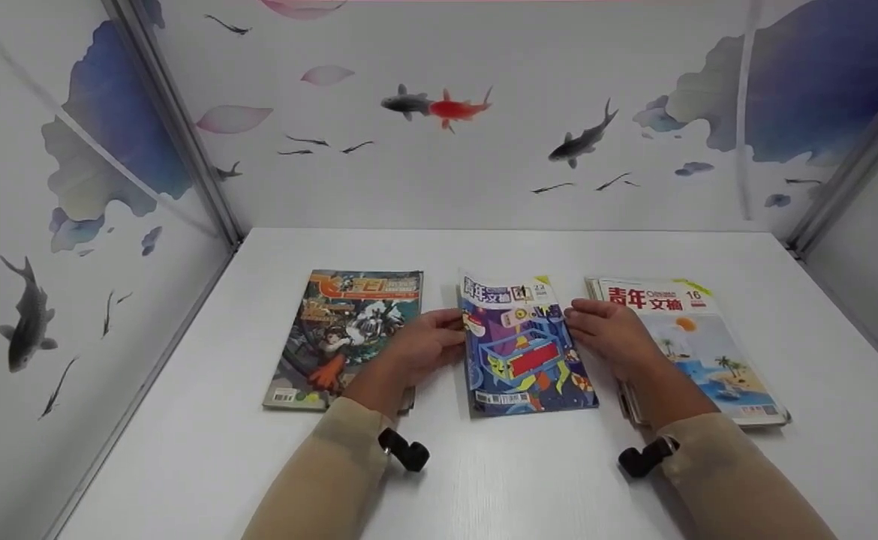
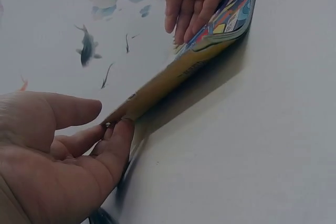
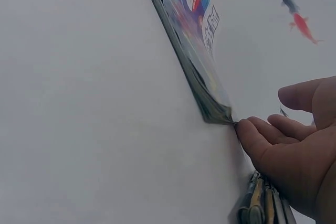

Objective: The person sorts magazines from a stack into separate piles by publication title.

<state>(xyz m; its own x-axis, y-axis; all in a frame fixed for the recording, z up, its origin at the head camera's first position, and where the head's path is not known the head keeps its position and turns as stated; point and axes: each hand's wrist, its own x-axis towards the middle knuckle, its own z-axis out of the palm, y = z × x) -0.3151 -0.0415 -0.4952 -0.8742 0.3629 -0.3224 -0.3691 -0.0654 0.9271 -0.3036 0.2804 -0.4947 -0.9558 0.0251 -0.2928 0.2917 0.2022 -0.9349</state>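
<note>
A purple-blue magazine (image 1: 525,356) with a white title band lies between my two hands in the head view. My left hand (image 1: 422,343) touches its left edge; in the left wrist view the fingertips (image 2: 123,129) meet that edge while the thumb stands apart. On the opposite side, my right hand (image 1: 615,334) has its fingers extended against the right edge. The right wrist view shows the fingertips (image 3: 247,129) right at a corner of the magazine (image 3: 186,51), thumb raised away from it. Near the left edge, the underside appears raised off the table in the left wrist view.
To the left lies a dark comic-style magazine (image 1: 368,319) with an orange title, partly behind my left arm. A stack of magazines topped by a beach cover (image 1: 709,367) sits at the right, under my right forearm. White walls with painted fish (image 1: 458,109) enclose the white table (image 1: 514,480).
</note>
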